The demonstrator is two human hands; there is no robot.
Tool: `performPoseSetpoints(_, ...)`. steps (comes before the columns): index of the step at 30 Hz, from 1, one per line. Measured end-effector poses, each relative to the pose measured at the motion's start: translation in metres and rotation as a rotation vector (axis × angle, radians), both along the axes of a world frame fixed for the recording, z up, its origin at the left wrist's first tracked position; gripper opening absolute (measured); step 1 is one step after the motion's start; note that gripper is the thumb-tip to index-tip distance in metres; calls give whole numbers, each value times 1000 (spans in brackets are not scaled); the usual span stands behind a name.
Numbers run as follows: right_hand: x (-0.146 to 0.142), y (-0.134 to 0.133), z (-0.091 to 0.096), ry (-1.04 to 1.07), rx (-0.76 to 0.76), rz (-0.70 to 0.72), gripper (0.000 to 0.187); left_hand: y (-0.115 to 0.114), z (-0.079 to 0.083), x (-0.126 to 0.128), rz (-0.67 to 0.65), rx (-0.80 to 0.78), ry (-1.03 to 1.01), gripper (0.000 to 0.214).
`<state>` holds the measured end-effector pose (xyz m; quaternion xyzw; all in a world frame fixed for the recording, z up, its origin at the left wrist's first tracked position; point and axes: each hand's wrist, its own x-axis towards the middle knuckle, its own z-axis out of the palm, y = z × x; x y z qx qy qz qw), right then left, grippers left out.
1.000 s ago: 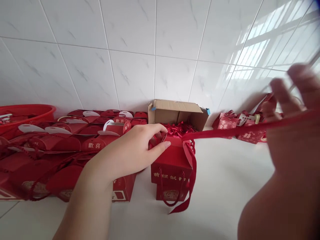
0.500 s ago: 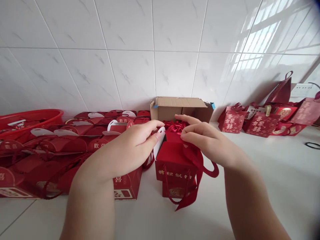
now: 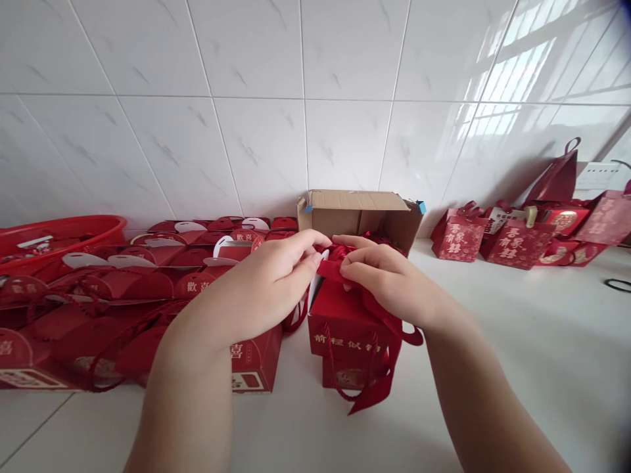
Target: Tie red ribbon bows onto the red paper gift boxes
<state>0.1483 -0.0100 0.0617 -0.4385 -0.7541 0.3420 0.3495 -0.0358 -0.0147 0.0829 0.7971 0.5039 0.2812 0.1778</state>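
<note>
A red gift box [image 3: 340, 335] with gold characters and twisted cord handles stands in front of me on the white surface. My left hand [image 3: 283, 269] pinches the white-edged flap at the box's upper left. On the other side, my right hand [image 3: 382, 272] grips a wide red ribbon [image 3: 331, 270] between thumb and fingers, over the box top. The ribbon's tail hangs down the box's right side, its pointed end near the surface. Fingers partly hide the top of the box.
Rows of red gift boxes [image 3: 148, 282] crowd the left, with a red plastic basin [image 3: 111, 226] behind them. An open cardboard carton [image 3: 357, 199] stands against the tiled wall. Several red bags [image 3: 458, 236] are at the right, near a black loop [image 3: 618, 284].
My right hand has moved left, drawing the ribbon across the box top toward my left hand. My left hand stays at the flap.
</note>
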Motion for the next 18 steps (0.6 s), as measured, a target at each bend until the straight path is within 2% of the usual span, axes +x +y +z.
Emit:
performPoseSetpoints(7,-1,-1,-1,6,-10,5,32,5,0,1,-21,6,-84,27)
performPoseSetpoints(12,7,-2,1,-21,75,-44,28,9,-1,4,-3,56,-201,21)
performPoseSetpoints(15,23,-5,5,7,111,-128,21,9,4,4,116,172,-478,22)
performPoseSetpoints(18,46,-10,10,1,153,-196,24,7,14,-12,354,378,-679,33)
